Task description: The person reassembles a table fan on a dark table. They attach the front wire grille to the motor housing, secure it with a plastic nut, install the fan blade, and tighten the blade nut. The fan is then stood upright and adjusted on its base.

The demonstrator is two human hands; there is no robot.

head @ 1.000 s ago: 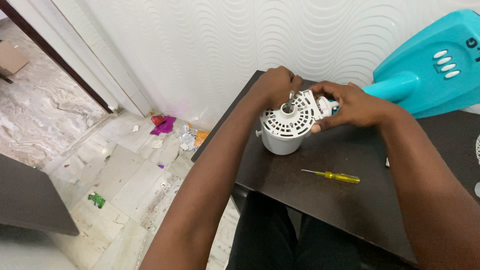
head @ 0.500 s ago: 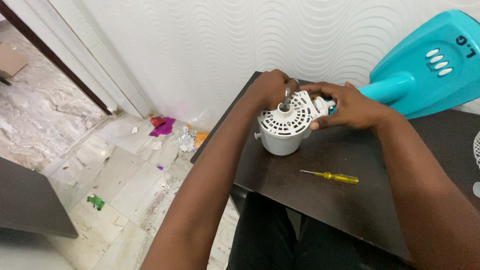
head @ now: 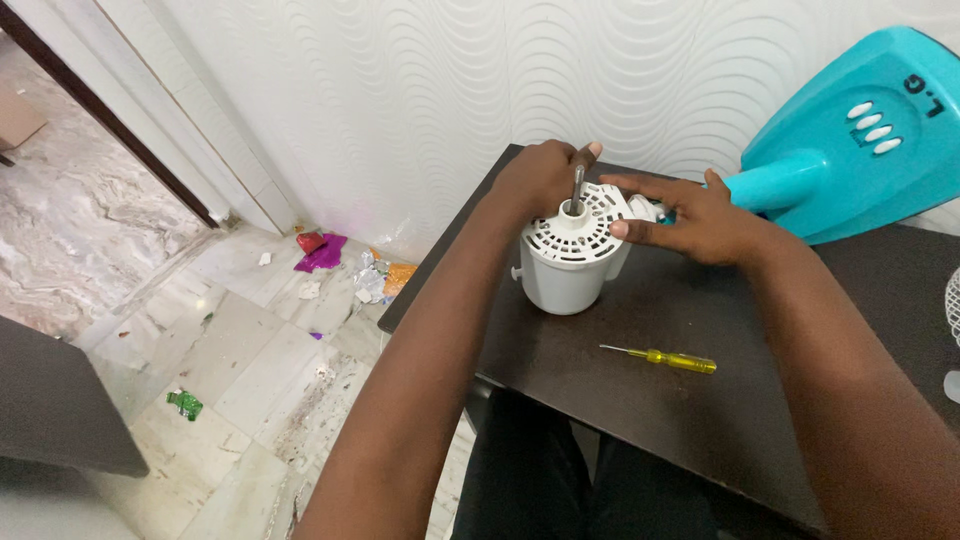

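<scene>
A white fan motor housing (head: 568,262) with a slotted top and a metal shaft (head: 577,186) stands on a dark brown table (head: 690,400). My left hand (head: 538,180) grips the housing's far left side, fingers curled around it by the shaft. My right hand (head: 690,215) lies on the housing's right top edge, thumb pressed on the slotted cover, fingers stretched out. The housing joins a turquoise fan stand (head: 850,140) lying on its side at the right.
A yellow-handled screwdriver (head: 665,357) lies on the table in front of the housing. A white grille edge (head: 952,300) shows at the far right. Coloured wrappers and scraps (head: 350,265) litter the marble floor on the left. A textured white wall is behind.
The right hand's fingers have straightened and flattened onto the cover. The housing sits more upright. The left hand's grip is unchanged.
</scene>
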